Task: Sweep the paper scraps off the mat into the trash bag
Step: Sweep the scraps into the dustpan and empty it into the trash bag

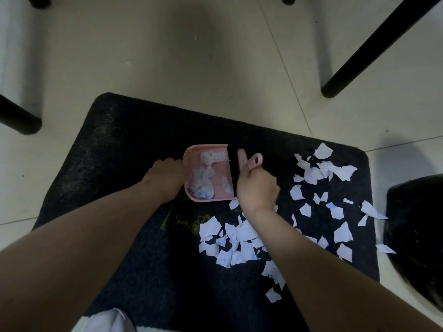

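A black mat (124, 149) lies on the tiled floor. On its middle rests a pink dustpan (223, 171) with several paper scraps inside, its open edge to the right. My left hand (165, 178) grips its left side. My right hand (256, 188) is closed on a pink brush (249, 161), just right of the pan's mouth. Many white paper scraps (230, 243) lie scattered over the mat's right and near parts. The black trash bag (417, 236) stands at the right edge, beside the mat.
Black chair or table legs stand on the pale tiles: one at the left (19, 118), one slanting at the upper right (374, 49). A white garment (103, 322) shows at the bottom edge. A couple of scraps lie off the mat near the bag.
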Demonstrator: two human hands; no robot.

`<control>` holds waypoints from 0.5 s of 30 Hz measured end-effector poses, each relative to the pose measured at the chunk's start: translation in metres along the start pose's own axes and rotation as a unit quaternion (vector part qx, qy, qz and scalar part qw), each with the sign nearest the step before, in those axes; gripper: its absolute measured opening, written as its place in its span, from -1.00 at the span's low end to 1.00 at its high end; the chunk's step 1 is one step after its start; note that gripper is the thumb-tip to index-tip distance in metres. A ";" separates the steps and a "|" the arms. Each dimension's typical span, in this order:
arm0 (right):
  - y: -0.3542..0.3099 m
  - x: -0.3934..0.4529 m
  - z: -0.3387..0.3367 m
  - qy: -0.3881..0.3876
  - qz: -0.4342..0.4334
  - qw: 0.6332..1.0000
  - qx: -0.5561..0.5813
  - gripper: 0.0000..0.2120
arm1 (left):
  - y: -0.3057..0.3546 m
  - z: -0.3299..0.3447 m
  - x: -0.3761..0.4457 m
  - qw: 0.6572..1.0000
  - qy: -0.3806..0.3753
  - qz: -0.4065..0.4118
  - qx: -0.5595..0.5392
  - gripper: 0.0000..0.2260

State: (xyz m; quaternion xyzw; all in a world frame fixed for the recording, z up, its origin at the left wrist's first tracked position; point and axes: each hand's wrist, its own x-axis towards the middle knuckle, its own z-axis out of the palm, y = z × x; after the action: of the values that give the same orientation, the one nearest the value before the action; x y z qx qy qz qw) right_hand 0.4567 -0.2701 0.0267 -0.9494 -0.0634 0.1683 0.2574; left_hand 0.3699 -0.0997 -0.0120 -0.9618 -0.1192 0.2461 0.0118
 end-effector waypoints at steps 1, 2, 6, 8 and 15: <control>-0.003 -0.004 0.002 -0.016 -0.011 1.000 0.008 -0.55 | 0.000 -0.001 -0.001 1.000 -0.002 -0.001 0.001 -0.37; -0.006 -0.007 0.002 -0.023 -0.021 0.999 0.015 -0.60 | 0.000 -0.001 -0.001 1.000 -0.003 -0.004 0.000 -0.37; -0.005 -0.005 -0.010 -0.026 -0.014 0.995 0.090 -0.65 | 0.000 0.001 -0.001 1.000 0.003 -0.003 -0.008 -0.31; -0.001 0.001 -0.021 0.008 -0.006 0.995 0.102 -0.61 | -0.003 0.005 -0.001 1.000 0.013 0.003 -0.007 -0.27; 0.038 0.012 -0.048 0.112 0.043 0.993 0.018 -0.52 | -0.026 0.013 -0.017 0.996 0.036 0.015 -0.080 -0.35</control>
State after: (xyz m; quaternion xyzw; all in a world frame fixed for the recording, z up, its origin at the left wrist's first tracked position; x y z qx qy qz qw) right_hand 0.4862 -0.3226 0.0423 -0.9595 0.0098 0.0729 0.2720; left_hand 0.3440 -0.0793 -0.0132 -0.9696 -0.1233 0.2012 -0.0643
